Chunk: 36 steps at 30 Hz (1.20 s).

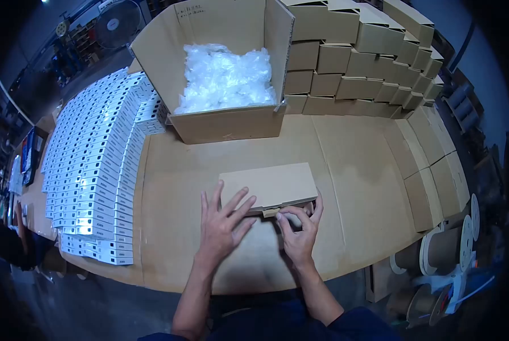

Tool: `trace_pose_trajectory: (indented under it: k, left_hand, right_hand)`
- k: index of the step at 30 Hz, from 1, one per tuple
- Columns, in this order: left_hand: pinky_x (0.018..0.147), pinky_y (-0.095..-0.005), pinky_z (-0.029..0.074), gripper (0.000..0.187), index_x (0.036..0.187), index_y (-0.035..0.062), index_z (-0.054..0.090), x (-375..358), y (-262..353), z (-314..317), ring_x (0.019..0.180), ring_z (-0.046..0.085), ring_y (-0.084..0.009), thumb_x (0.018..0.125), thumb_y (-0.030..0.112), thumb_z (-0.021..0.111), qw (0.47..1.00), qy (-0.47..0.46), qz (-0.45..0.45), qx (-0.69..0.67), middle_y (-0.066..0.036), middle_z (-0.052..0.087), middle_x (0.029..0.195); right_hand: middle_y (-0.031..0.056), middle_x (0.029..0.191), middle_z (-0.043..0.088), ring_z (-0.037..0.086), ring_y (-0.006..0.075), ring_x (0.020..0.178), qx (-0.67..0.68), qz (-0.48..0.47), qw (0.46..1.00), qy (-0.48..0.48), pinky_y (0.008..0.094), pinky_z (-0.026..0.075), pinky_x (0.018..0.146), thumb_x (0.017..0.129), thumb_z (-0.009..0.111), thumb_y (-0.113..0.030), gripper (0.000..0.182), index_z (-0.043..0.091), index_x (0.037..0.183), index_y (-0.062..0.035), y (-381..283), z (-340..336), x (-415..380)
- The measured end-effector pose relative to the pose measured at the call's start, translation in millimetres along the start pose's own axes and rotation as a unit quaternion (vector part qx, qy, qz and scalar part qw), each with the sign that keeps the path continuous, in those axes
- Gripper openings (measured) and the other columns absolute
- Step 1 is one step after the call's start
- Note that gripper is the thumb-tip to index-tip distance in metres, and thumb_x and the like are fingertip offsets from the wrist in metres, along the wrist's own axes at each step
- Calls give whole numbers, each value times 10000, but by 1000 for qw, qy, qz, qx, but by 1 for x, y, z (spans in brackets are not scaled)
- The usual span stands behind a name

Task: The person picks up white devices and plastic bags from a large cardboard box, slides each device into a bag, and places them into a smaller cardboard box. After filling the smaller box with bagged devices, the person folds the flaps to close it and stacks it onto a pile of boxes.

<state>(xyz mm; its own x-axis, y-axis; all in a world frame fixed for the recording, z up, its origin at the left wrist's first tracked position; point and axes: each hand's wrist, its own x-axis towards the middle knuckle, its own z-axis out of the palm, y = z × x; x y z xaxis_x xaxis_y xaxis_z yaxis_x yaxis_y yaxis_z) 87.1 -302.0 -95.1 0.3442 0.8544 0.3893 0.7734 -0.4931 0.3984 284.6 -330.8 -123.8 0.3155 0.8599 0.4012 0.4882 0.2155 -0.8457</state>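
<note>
Right, flat brown cardboard box sits mid-scene toward the near edge of the cardboard-covered surface, long side facing the person. Left grip is open: fingers spread over the lid's left end, not clasping. Right grip is closed at the near right corner; thumb and index look to pinch the small brown cardboard tab, other fingers curl round the right end. Dark gap shows along the near seam, so the tab looks unseated.

For good tab work: left fingers flat, light even pressure on the lid as an anchor. Pinch close to the tab's fold, move it square to the seam, no twisting; thin card probably creases easily. Both near corners should line up before any push.

Stacked white printed boxes left, large open brown carton far, stacked plain brown boxes far right. All clear of the elbows.
</note>
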Motion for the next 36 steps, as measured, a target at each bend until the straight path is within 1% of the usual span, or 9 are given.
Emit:
trace_pose_trajectory:
  k: [3,4,8,12,15,20,24,32,36]
  left_hand:
    - [1208,-694,173,471,1359,208,686,-1,13,16,1490,379,-351,898,261,758,999,7,12,45,45,572,1502]
    - [1209,-696,173,467,1368,215,680,1,16,19,1486,395,-321,906,218,749,999,12,11,44,60,588,1486]
    - [1180,-711,240,461,1353,220,686,3,17,30,1457,432,-336,904,124,727,999,45,6,19,72,615,1449]
    - [1175,-718,243,454,1337,225,699,3,17,31,1451,447,-325,899,107,726,999,51,0,1,71,638,1423]
    - [1189,-723,193,440,1319,232,714,2,15,30,1447,456,-318,894,118,744,999,46,0,0,63,656,1404]
    - [1181,-734,194,424,1287,242,731,11,7,28,1435,476,-310,885,111,753,999,50,17,-7,58,676,1375]
    - [1182,-698,248,357,1213,234,769,9,6,35,1388,532,-299,879,109,752,995,90,3,-39,51,704,1327]
    - [1202,-668,209,227,1022,162,799,-7,16,53,1306,594,-310,804,114,837,978,191,-22,-77,-29,734,1172]
    - [1167,-738,184,182,964,175,794,-5,26,50,1391,464,-364,801,216,863,976,191,-88,-49,-43,625,1338]
  right_hand:
    - [230,1445,476,569,360,1238,102,117,986,58,446,472,1055,846,794,-39,165,732,997,-55,-6,-11,13]
    - [205,1245,601,652,313,1019,-32,-27,995,87,385,559,867,833,772,14,197,715,1018,-19,9,-14,23]
    - [137,1002,659,673,283,904,-70,-71,994,32,365,561,768,822,767,40,169,731,981,-3,16,-41,41]
    - [149,989,653,662,300,859,-88,-48,992,-71,385,548,731,815,771,27,103,754,916,18,8,-60,58]
    - [175,1018,651,663,332,881,-135,-140,974,-113,407,570,802,835,745,26,85,746,919,33,2,-65,64]
    - [192,1274,662,581,381,1316,-114,-208,956,-172,487,512,1066,839,755,-1,274,705,1108,-21,16,-55,58]
    - [91,1311,693,588,358,1321,-77,-193,970,-122,518,388,1161,791,847,-78,263,754,1037,-68,23,-25,38]
    - [67,1242,725,592,332,1294,-16,-154,988,-22,506,368,1144,800,836,-67,141,767,921,-89,26,1,25]
    - [81,1318,692,506,351,1385,-43,-101,994,-28,583,268,1193,837,802,-87,79,744,890,-88,12,2,22]
